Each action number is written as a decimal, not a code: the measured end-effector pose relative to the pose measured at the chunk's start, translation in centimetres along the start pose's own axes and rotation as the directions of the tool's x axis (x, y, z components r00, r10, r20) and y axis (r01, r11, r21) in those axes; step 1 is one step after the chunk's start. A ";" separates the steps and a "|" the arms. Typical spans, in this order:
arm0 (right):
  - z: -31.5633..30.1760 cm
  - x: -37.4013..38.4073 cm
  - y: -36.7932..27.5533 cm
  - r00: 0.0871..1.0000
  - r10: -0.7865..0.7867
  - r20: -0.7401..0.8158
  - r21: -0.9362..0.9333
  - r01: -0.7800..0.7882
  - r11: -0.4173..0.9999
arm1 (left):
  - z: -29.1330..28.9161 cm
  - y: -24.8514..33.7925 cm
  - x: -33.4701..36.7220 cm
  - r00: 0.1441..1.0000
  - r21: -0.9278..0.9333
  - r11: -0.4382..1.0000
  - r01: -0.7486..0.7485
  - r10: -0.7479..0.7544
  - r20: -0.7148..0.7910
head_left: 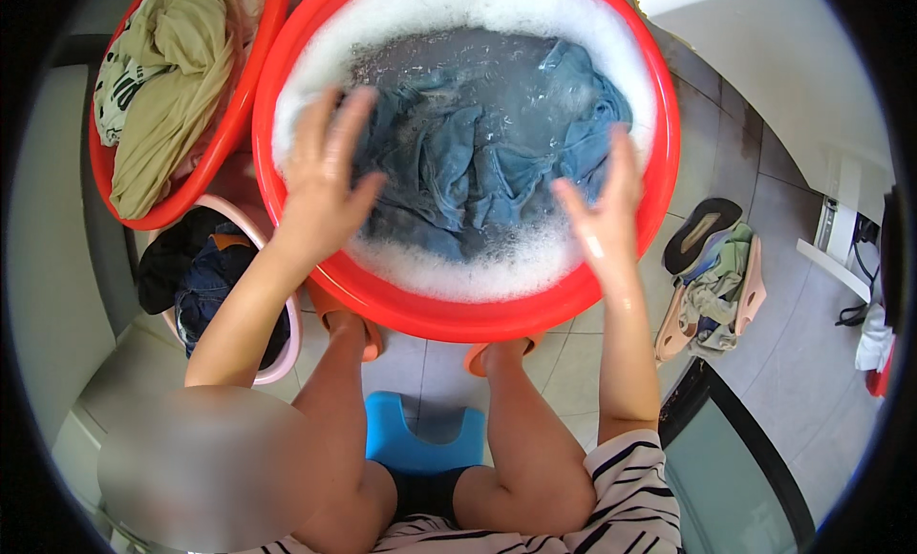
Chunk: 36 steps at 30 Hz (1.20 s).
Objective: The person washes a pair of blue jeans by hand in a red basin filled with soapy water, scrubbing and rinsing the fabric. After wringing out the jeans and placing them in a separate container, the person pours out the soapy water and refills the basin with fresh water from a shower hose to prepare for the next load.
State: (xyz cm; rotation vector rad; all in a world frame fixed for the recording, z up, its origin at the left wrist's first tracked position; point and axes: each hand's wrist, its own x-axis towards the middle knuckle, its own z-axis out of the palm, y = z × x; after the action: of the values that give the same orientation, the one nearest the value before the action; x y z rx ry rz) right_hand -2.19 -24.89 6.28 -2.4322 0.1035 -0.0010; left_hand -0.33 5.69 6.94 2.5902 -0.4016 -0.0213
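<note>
Before me stands a large red basin [458, 317] of grey water ringed with white suds [487, 267]. Blue denim clothing [449, 162] lies soaked in it, partly under the water. My left hand [330, 177], wet, is raised over the basin's left side with its fingers spread, holding nothing. Over the right side my right hand [607, 205] is also open, thumb and fingers apart and nothing in it. Both hands appear to be above the denim rather than gripping it.
A second red basin [250, 105] with beige and patterned clothes [177, 86] stands at the upper left. Below it is a pink tub [291, 339] of dark clothes [215, 277]. Slippers and crumpled cloths [716, 287] lie on the right floor. A blue stool [425, 439] is beneath me.
</note>
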 end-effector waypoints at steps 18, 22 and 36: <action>7.4 4.1 1.1 0.747 0.481 0.458 -0.434 -0.284 0.855 | 15.5 -7.4 7.8 0.926 -0.212 0.974 -0.079 0.150 0.346; 2.0 1.8 -0.6 0.575 0.651 0.495 0.720 -0.691 0.062 | 8.9 0.6 4.1 0.884 -0.367 0.820 0.439 -0.467 0.012; -9.9 -6.6 -1.0 0.928 0.320 0.192 0.886 -0.304 0.351 | 1.3 -0.8 2.4 0.848 -0.821 0.275 0.500 -0.349 0.399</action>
State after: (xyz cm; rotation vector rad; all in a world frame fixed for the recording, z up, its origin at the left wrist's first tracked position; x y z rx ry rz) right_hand -8.93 -30.06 14.59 -1.2423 0.4591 0.0800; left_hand 2.10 4.99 5.59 1.4646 0.2737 -0.4920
